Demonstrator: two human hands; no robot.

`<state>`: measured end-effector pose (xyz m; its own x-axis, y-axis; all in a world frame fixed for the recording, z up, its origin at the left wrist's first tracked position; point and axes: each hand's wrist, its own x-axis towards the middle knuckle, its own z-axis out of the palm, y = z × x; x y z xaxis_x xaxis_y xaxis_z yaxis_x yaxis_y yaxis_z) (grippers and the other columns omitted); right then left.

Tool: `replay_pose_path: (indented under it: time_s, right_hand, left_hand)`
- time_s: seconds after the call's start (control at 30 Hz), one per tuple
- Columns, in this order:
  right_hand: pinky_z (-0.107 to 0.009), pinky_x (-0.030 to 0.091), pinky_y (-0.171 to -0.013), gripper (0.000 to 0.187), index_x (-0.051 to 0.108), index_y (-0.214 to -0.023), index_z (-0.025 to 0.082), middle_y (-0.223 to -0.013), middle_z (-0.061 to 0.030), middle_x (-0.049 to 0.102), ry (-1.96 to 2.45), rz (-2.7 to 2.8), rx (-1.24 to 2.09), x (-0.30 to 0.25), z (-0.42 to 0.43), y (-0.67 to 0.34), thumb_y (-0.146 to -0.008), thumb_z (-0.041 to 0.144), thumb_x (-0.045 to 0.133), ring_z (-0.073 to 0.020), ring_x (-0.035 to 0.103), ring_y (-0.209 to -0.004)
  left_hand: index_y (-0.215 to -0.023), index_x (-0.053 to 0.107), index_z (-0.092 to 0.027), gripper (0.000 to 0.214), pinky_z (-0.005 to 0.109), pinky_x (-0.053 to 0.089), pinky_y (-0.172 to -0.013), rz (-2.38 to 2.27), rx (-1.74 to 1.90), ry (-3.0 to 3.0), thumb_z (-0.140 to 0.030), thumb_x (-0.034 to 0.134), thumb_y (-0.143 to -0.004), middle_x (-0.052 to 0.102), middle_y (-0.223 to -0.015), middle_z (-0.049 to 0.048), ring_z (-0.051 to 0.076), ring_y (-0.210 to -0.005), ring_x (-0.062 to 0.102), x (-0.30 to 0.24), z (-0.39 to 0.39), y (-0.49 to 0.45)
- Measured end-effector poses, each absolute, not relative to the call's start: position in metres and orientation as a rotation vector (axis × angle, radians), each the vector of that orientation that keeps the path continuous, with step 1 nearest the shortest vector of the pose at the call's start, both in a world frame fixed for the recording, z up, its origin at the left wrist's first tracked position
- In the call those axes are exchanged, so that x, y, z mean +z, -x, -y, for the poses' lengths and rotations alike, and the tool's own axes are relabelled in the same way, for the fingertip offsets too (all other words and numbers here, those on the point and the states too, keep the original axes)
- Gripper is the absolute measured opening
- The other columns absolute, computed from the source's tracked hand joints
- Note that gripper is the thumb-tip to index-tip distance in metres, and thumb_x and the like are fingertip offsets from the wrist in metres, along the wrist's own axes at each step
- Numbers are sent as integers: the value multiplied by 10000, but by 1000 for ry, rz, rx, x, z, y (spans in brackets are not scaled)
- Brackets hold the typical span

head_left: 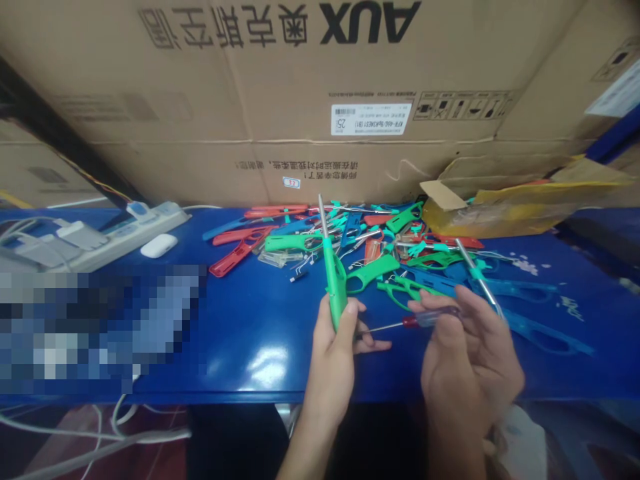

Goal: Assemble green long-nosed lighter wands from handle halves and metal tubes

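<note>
My left hand point(336, 347) is closed round the handle of a green long-nosed lighter point(334, 273), its metal tube pointing up and away. In my right hand point(465, 360) is a screwdriver point(425, 319) with a clear and dark red handle. The screwdriver's thin shaft runs left to the lighter's handle, where my left fingers hide its tip. Beyond both hands lies a heap of lighter parts: green shells point(375, 272), red shells point(237, 257), blue shells point(543, 333) and a metal tube point(473, 267) just past my right fingers.
A large cardboard box point(225, 100) stands along the back of the blue table point(250, 347). At the back right sits an open carton point(500, 207) with yellow tape. A power strip point(135, 230) with chargers and a white earbud case point(159, 245) lie left. White cables point(100, 440) hang below.
</note>
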<state>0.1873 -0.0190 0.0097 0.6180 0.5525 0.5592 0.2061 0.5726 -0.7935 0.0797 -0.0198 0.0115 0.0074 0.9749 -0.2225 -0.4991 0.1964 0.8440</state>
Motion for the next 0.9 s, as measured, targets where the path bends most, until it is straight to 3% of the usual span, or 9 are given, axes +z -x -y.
replay_pose_path:
  time_s: [0.1,0.27,0.4,0.47,0.6,0.73,0.9]
  right_hand:
    - [-320,610,-684,140,781,-999,243,-857,-4,719,1015,889,167,11,19,-185,-863,227,755,-151,718,-699]
    - [-402,610,-804,278,728,-1197,219,-1016,-61,771,1167,953,308,15,28,-186,-988,342,591,-210,762,-831]
    - [-271,550,-606,173,718,-899,214,-772,-1,724,1394,1149,187,21,37,-211,-841,364,782,-155,688,-635]
    - [-242,497,-533,186,645,-818,226,-671,28,671,1472,1410,139,27,41,-228,-899,381,709,-128,628,-543]
    - [-242,539,-611,204,622,-947,257,-771,25,725,1429,1933,131,34,46,-257,-1029,395,495,-139,691,-612]
    - [-290,567,-761,199,606,-1106,257,-930,-17,768,1228,2285,-15,32,49,-276,-1012,422,545,-203,757,-860]
    - [-287,530,-729,118,592,-1081,234,-873,-9,766,1064,2412,-132,37,47,-279,-994,311,608,-168,733,-733]
  left_hand:
    - [-1004,585,-166,263,390,665,-702,-955,1285,-640,-423,622,-965,495,-698,-41,89,-605,515,13,20,-79]
    - [-999,590,-169,255,367,657,-691,-949,1304,-622,-418,629,-960,477,-726,-41,77,-596,480,14,20,-78]
    - [-991,600,-175,249,289,629,-666,-964,1323,-628,-420,634,-959,448,-711,-48,65,-582,428,11,20,-77]
    - [-982,613,-172,257,254,608,-655,-946,1301,-655,-428,631,-962,429,-681,-53,62,-567,399,11,20,-77]
    - [-1007,637,-174,268,247,593,-665,-917,1282,-706,-439,612,-975,440,-682,-46,63,-565,383,10,20,-76]
    - [-1088,642,-196,266,277,601,-694,-916,1256,-761,-438,591,-989,485,-777,-26,69,-598,421,11,21,-75]
    - [-1063,654,-201,270,273,594,-694,-913,1200,-808,-448,563,-1003,439,-739,-35,79,-612,423,11,24,-74]
